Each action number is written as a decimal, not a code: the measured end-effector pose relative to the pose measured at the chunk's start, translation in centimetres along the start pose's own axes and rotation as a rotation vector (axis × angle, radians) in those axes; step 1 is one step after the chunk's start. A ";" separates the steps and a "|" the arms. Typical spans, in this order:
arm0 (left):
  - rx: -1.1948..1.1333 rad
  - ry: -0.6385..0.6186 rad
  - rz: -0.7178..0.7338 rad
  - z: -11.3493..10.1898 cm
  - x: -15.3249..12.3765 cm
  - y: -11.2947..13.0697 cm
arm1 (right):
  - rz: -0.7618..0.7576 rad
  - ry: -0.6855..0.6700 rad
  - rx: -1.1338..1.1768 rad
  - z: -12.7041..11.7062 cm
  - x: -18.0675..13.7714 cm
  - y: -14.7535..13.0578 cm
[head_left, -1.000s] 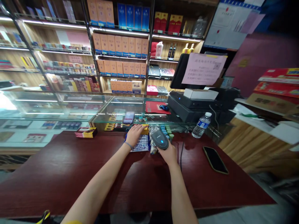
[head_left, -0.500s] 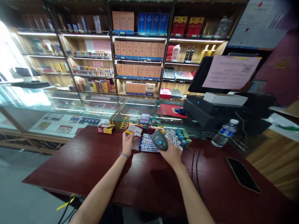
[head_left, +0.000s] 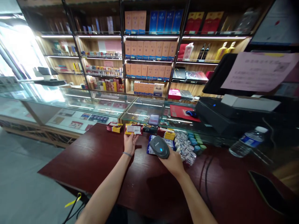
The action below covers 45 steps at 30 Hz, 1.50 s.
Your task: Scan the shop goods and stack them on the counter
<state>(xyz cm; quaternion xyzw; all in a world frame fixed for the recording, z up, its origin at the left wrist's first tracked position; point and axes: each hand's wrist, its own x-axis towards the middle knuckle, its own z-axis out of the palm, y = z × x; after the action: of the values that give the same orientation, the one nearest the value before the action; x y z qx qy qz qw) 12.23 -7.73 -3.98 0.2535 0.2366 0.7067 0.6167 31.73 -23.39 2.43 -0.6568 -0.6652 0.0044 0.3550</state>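
Note:
My left hand (head_left: 130, 145) pinches the lower edge of a flat red-and-yellow packet (head_left: 133, 129), its white label with a barcode turned towards me. In my right hand (head_left: 173, 163) is a dark grey barcode scanner (head_left: 159, 147) with a small blue light, its head pointing away over the table. Partly hidden beneath the scanner lie blue-and-silver packets (head_left: 149, 150). A stack of red-and-yellow packets (head_left: 115, 127) lies left of the held one, and another yellow stack (head_left: 166, 133) sits to its right. Rows of small silver-topped containers (head_left: 184, 144) stand right of the scanner, beside green-topped ones (head_left: 198, 138).
At the right stand a water bottle (head_left: 248, 142) and a dark phone (head_left: 268, 191) on the brown table (head_left: 93, 161). A glass counter (head_left: 102, 105) borders the far edge, carrying a red mat with a mouse (head_left: 192, 114). A monitor (head_left: 217, 74) rises behind the bottle.
The view has swung left, shifting things rightward in the picture. The packet in my left hand has gone from tilted to nearly level. My right hand still holds the scanner.

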 end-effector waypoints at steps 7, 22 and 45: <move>-0.036 0.040 -0.003 0.1 0.0 0.3 | 0.057 -0.105 0.097 0.3 -0.6 0.0; 0.035 0.045 0.006 -0.8 0.7 -0.1 | 0.108 -0.096 0.216 0.4 -0.7 0.4; 1.049 -0.197 0.455 -9.5 10.0 13.4 | 0.112 -0.020 0.309 3.0 0.0 0.5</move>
<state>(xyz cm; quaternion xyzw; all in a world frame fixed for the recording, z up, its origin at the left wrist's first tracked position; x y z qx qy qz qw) -5.08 0.25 -1.85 0.6343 0.4362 0.5828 0.2603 30.71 -21.96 -0.08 -0.6305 -0.6224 0.1331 0.4443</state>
